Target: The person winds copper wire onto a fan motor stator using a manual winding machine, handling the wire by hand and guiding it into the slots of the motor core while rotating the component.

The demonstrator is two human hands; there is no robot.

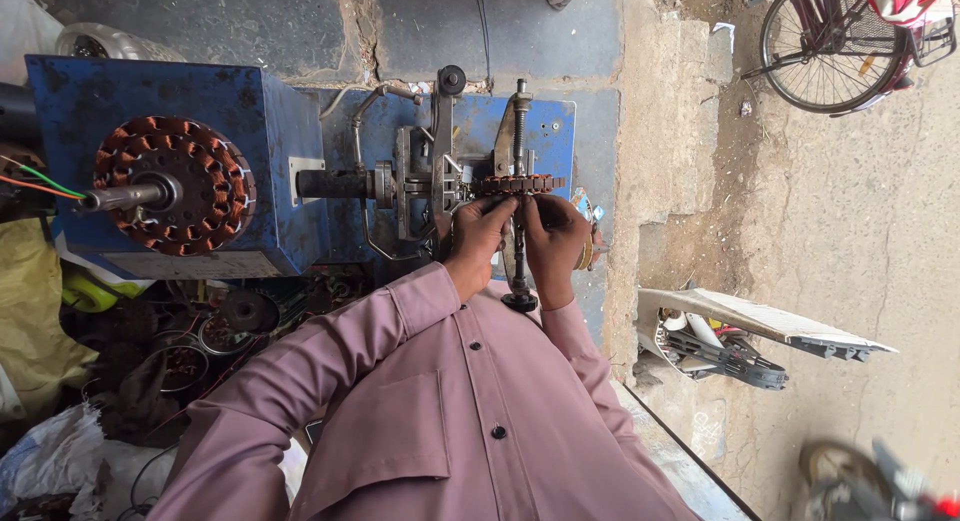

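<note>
A flat round stator (pixel 517 185) with copper-wound teeth is clamped edge-on in the metal fixture (pixel 430 171) of a blue winding machine (pixel 200 111). My left hand (pixel 476 233) and my right hand (pixel 553 235) are both right under it, fingers pinched at its lower rim. My fingertips touch the coils; whether I grip thin wire is too small to tell. A vertical threaded rod (pixel 521 121) with a black knob (pixel 520 302) at its lower end runs between my hands. My sleeves and shirt are mauve.
A second copper-wound stator (pixel 175 186) sits on a shaft at the left of the blue box, with green and orange wires (pixel 40 181) beside it. Scrap coils and parts (pixel 190 341) lie lower left. A bicycle (pixel 840 41) stands top right; a broken white panel (pixel 750 326) lies right.
</note>
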